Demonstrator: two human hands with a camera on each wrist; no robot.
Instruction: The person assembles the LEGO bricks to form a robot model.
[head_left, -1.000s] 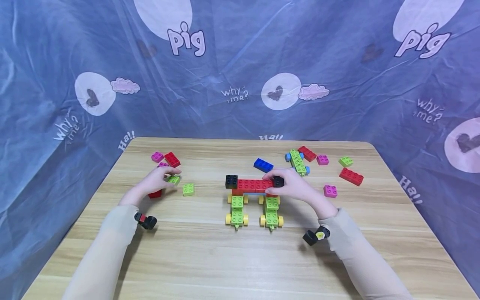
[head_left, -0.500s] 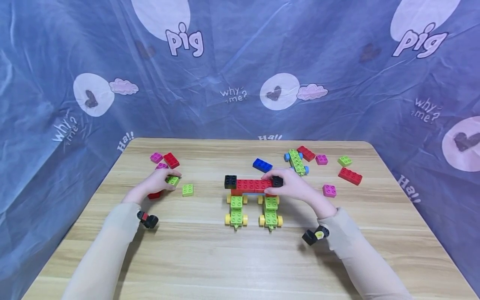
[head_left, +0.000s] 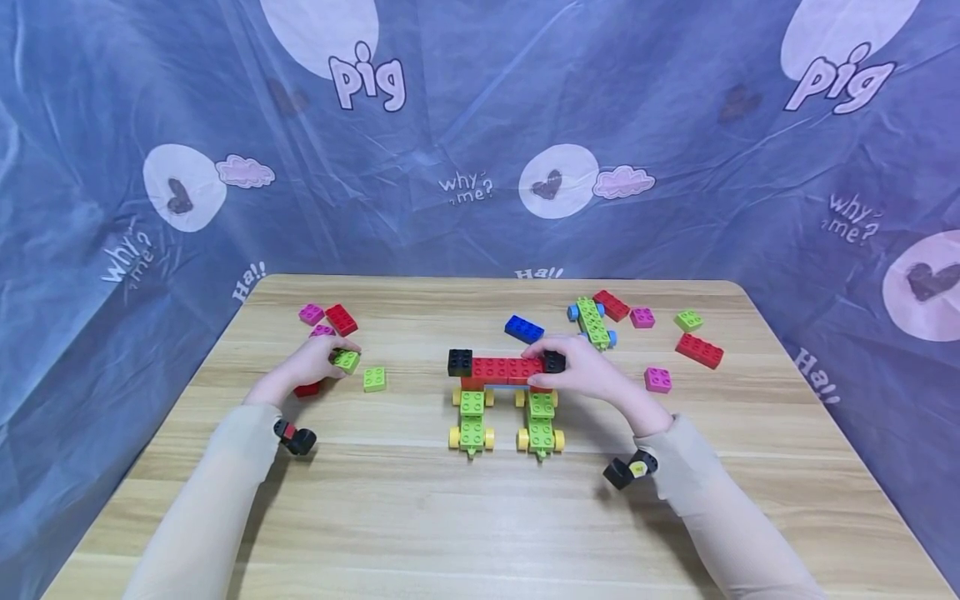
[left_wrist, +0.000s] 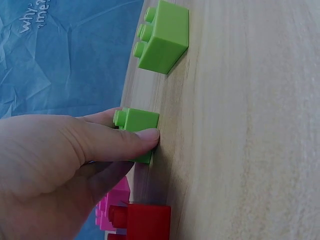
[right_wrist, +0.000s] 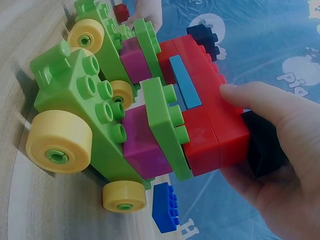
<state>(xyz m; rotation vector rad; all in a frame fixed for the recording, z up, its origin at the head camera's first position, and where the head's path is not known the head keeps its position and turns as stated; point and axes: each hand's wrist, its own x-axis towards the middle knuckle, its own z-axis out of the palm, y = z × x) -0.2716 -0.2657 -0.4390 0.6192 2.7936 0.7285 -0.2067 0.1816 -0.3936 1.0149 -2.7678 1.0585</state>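
Note:
My left hand (head_left: 303, 367) pinches a small green building brick (left_wrist: 142, 120), with the thumb along its near side and fingers behind it. A loose green brick (head_left: 374, 380) lies to its right. Beneath the same hand sit a red brick (left_wrist: 150, 220) and a pink brick (left_wrist: 116, 202), both partly hidden. My right hand (head_left: 592, 371) grips the right end of a built brick toy (head_left: 506, 369). Its red-brick bridge, with black bricks (head_left: 461, 362) at its ends, spans two green wheeled bases (right_wrist: 95, 105) with yellow wheels. The thumb rests on the red brick beside the right black one.
Behind the toy lie a blue brick (head_left: 524, 328) and a green wheeled base with blue wheels (head_left: 592, 323). Red, pink and green bricks, such as the red one (head_left: 700, 350), are scattered at right. Another red brick (head_left: 341, 319) lies back left. Blue printed cloth surrounds the wooden table (head_left: 465, 533).
My left wrist has shifted slightly right, its fingers staying at the green brick. The right hand and the built toy hold their place, while the head view drifts a little.

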